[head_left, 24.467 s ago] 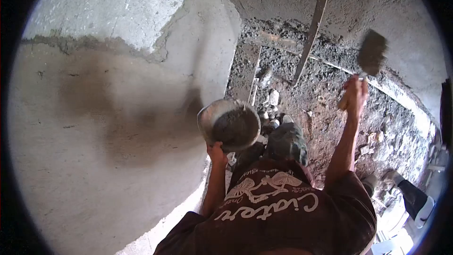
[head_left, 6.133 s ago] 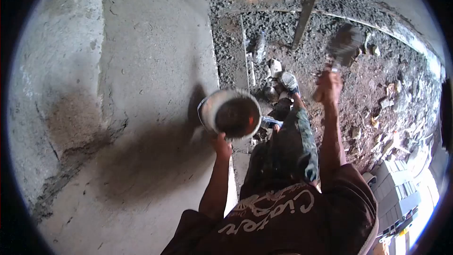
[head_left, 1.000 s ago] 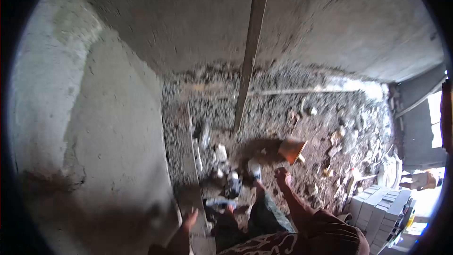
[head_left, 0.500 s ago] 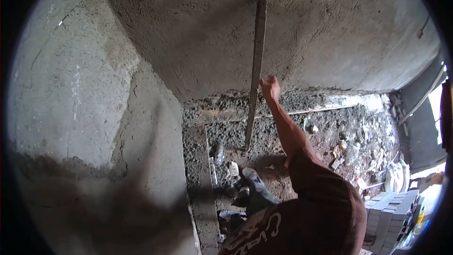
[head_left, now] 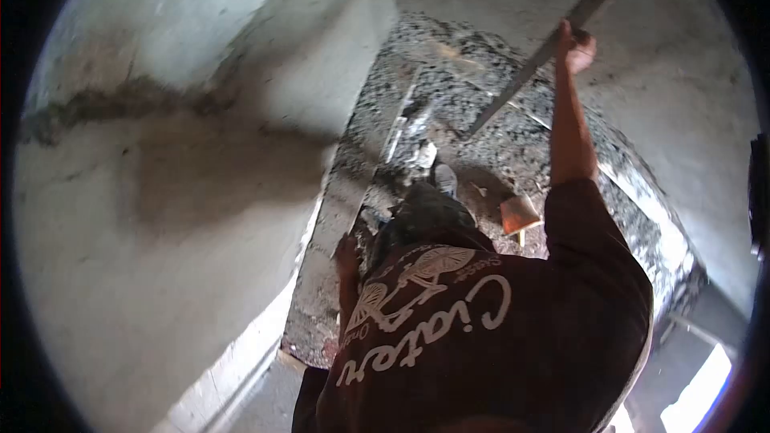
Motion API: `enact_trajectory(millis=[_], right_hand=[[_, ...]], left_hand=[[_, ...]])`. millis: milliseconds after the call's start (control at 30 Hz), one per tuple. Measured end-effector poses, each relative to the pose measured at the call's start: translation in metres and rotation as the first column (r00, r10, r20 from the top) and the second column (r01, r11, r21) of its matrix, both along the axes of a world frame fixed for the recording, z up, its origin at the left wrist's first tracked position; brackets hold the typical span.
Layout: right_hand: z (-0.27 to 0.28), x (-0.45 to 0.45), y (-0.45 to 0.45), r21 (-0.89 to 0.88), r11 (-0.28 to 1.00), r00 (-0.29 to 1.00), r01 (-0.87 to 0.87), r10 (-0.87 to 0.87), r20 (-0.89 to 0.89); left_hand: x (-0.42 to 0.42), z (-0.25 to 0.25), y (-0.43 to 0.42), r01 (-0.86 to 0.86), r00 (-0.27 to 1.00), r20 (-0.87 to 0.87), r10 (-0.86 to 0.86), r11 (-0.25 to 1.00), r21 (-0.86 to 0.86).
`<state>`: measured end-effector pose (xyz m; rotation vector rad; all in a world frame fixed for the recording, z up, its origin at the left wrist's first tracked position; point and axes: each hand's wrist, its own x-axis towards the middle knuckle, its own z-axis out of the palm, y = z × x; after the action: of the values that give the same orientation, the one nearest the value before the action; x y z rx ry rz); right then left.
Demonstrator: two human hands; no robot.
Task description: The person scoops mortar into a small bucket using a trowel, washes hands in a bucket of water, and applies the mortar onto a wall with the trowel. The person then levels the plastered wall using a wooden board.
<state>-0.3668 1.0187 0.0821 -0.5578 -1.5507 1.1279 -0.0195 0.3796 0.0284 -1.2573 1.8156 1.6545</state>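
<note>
My right hand is closed around a long, narrow straightedge. The bar slants across the plastered wall, its lower end down by the rubble-covered ground and its upper end near the top of the view. My left hand hangs low beside my body, next to a mortar-smeared plank. Its fingers look stretched out with nothing in them, though the area is dark. Whether it touches the plank I cannot tell.
An orange flat-faced tool with a pale handle lies on the ground near my foot. Wet mortar lumps line the wall's base. A pale stone lies near the plank. Another plastered wall rises at left.
My view has turned, so the walls and ground appear rotated. The straightedge has gone from nearly upright to slanting right in view, still in my right hand. My left hand and the orange tool now show.
</note>
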Motion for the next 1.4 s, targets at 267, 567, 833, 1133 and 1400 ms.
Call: enact_trajectory(millis=[267,567,833,1133,1400], right_hand=[[0.058,0.046,-0.083,0.147,0.988,0.883,-0.052,-0.024,0.469],[0.061,0.153,-0.377,0.194,0.625,0.64,-0.756,0.642,0.422],[0.005,0.241,-0.513,0.157,0.254,0.293,-0.955,0.696,0.656],[-0.153,0.28,-0.432,-0.493,0.677,0.334,-0.546,0.716,0.613],[-0.332,0.291,-0.36,-0.948,-0.05,0.708,0.316,0.677,0.2]], left_hand=[[-0.067,0.08,0.03,0.184,0.958,-0.193,-0.214,0.97,-0.161],[-0.115,0.225,0.06,0.251,0.623,-0.724,-0.296,0.952,-0.173],[-0.054,0.202,-0.033,-0.199,0.736,-0.673,0.071,0.973,-0.114],[-0.037,0.162,-0.094,-0.277,0.78,-0.608,0.152,0.954,-0.116],[-0.075,0.156,-0.095,-0.202,0.843,-0.536,0.027,0.941,-0.27]])
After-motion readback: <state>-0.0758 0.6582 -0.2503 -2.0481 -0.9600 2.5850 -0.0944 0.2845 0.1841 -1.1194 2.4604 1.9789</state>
